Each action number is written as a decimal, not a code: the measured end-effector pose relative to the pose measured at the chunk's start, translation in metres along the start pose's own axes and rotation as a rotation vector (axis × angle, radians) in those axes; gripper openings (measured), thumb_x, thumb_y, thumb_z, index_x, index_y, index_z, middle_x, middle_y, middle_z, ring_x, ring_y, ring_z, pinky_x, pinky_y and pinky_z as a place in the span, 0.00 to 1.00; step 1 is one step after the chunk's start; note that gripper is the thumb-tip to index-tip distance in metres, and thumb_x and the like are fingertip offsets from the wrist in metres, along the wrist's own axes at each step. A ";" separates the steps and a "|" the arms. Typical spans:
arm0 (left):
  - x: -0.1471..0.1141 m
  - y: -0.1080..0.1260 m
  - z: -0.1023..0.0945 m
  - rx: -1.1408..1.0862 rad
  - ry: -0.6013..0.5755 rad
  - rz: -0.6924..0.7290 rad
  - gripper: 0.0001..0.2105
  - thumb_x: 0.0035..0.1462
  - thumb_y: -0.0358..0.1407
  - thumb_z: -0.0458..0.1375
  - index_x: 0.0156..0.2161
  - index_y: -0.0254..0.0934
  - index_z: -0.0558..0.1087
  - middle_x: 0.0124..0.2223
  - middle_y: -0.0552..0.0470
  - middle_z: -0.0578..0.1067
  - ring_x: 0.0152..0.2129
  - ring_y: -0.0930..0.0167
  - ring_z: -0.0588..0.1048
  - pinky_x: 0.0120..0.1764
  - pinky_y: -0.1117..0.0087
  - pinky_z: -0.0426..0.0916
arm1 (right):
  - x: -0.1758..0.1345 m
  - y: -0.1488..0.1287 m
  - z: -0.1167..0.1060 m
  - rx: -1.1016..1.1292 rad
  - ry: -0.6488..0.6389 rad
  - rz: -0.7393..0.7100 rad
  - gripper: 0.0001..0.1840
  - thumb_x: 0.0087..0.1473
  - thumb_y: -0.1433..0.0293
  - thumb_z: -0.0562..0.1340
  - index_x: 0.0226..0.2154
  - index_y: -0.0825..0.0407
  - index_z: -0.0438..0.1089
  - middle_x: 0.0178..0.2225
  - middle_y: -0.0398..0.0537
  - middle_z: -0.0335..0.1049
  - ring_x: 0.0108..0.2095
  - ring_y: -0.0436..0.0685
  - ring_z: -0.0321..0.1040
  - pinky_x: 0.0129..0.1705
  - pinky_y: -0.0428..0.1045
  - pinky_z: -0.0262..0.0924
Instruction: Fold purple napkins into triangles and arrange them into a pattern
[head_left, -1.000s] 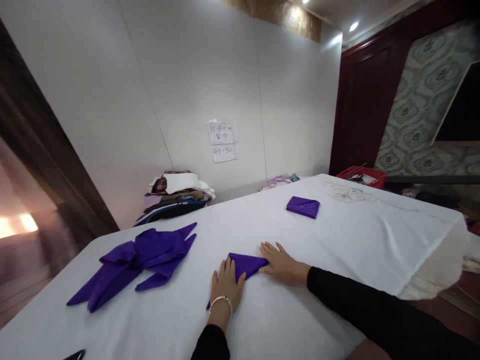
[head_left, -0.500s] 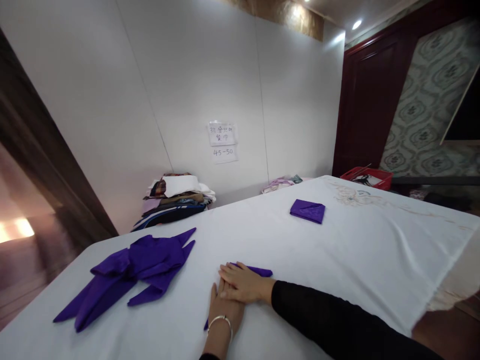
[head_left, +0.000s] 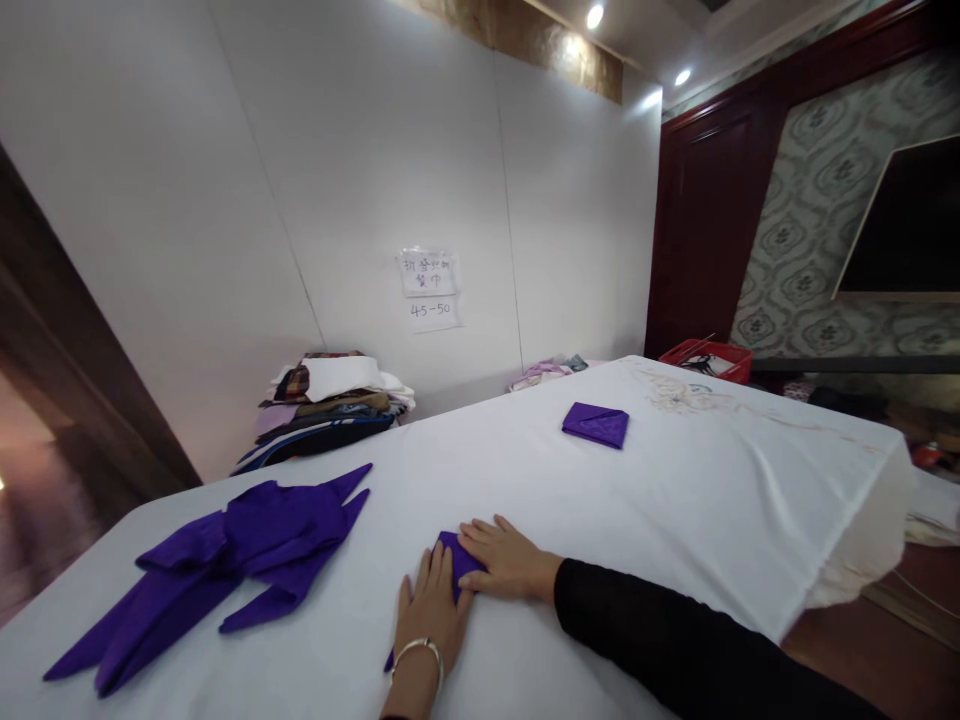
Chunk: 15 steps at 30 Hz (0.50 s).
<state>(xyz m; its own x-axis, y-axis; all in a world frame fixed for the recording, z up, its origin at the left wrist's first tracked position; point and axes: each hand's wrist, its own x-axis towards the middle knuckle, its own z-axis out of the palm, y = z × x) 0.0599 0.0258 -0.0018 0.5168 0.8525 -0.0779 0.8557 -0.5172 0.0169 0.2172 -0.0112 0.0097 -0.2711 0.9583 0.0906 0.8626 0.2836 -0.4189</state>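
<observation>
head view: left hand (head_left: 433,605) flat, palm down on small purple cloth (head_left: 464,563), fingers nearly together; right hand (head_left: 504,557) flat too, fingers a bit spread, over the cloth's right side. neither pinches. hard to tell how much fabric hides under the palms. for a crisp crease, best pin with the left, press evenly with the right, keep layers square. white tablecloth (head_left: 450,470) gives sliding room ahead and rightward, up to folded purple piece (head_left: 596,426). loose purple cloths (head_left: 289,530) limit leftward room; table edge drops off far right.
</observation>
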 end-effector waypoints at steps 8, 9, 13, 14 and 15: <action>-0.010 -0.014 0.001 -0.014 0.027 -0.055 0.28 0.59 0.42 0.36 0.62 0.33 0.46 0.65 0.50 0.44 0.61 0.64 0.43 0.58 0.52 0.43 | -0.006 0.005 -0.001 -0.043 -0.007 0.006 0.43 0.54 0.44 0.44 0.62 0.54 0.41 0.63 0.56 0.39 0.62 0.63 0.34 0.59 0.62 0.27; -0.013 -0.018 0.003 -0.008 0.027 -0.070 0.27 0.59 0.41 0.36 0.62 0.34 0.46 0.65 0.50 0.44 0.61 0.65 0.44 0.58 0.53 0.43 | -0.006 0.005 -0.001 -0.042 -0.015 0.007 0.43 0.54 0.44 0.43 0.62 0.54 0.41 0.63 0.56 0.38 0.62 0.63 0.34 0.59 0.62 0.27; -0.029 -0.044 0.013 -0.016 0.037 -0.126 0.26 0.60 0.38 0.35 0.62 0.34 0.47 0.64 0.51 0.47 0.61 0.67 0.44 0.58 0.53 0.43 | -0.005 0.006 0.000 -0.034 -0.024 0.008 0.43 0.54 0.44 0.43 0.62 0.55 0.40 0.63 0.56 0.37 0.62 0.63 0.32 0.60 0.63 0.26; -0.033 -0.053 0.018 -0.022 0.061 -0.133 0.25 0.60 0.37 0.34 0.62 0.35 0.48 0.64 0.51 0.47 0.61 0.68 0.45 0.58 0.53 0.43 | -0.005 0.007 0.000 -0.032 -0.023 0.007 0.43 0.53 0.44 0.43 0.62 0.55 0.40 0.63 0.56 0.37 0.62 0.63 0.32 0.60 0.62 0.26; -0.037 -0.063 0.022 -0.026 0.091 -0.137 0.25 0.60 0.37 0.35 0.62 0.36 0.49 0.64 0.51 0.48 0.61 0.68 0.45 0.58 0.53 0.42 | -0.005 0.007 0.001 -0.030 -0.023 0.005 0.43 0.53 0.44 0.43 0.62 0.55 0.40 0.63 0.56 0.37 0.62 0.63 0.32 0.60 0.62 0.26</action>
<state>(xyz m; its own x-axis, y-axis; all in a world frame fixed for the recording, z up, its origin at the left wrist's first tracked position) -0.0138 0.0246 -0.0220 0.3940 0.9191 0.0089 0.9183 -0.3940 0.0385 0.2243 -0.0136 0.0057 -0.2759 0.9589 0.0671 0.8765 0.2796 -0.3920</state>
